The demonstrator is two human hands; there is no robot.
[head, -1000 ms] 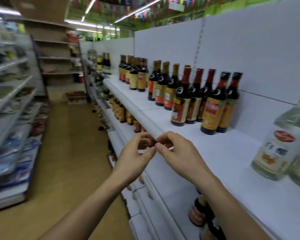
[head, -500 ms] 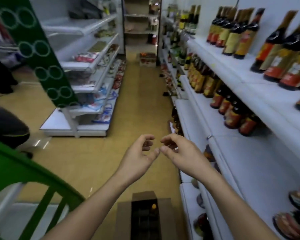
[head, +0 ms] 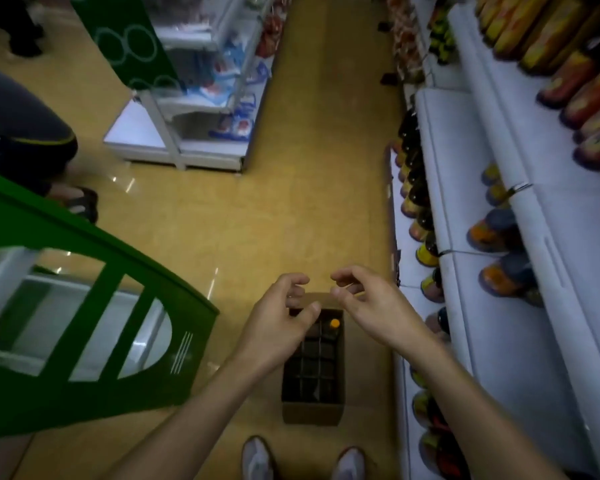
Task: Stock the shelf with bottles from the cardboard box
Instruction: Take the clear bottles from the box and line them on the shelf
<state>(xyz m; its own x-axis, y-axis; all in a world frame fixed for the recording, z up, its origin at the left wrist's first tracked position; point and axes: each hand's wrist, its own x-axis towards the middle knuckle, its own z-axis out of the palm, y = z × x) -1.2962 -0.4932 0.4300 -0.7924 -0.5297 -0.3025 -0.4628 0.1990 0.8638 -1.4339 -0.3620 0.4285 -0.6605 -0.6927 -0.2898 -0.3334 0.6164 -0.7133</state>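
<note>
Yellow shop floor (head: 257,202) runs up the middle of the frame as an aisle. A long white shelf (head: 548,341) fills the right side in tiers, with rows of dark bottles (head: 499,275) standing on it. A green rack (head: 84,244) takes up the lower left, and part of another person (head: 21,133) shows at the left edge.

At bottom centre a cardboard box (head: 312,410) sits open on the floor just beside the foot of the shelf, split into cells by dividers. Both bare forearms reach up from the bottom edge and come together over its far end.

The left hand (head: 281,327) is turned thumb-side up, fingers loosely curled and thumb stretched toward the other hand. The right hand (head: 371,306) mirrors it, forefinger hooked over the thumb with a small gap. Neither visibly grips anything, and their tips stay slightly apart.

One orange-capped bottle (head: 334,322) stands in a far cell, below the hands. White shoes (head: 257,459) show at the bottom edge.
</note>
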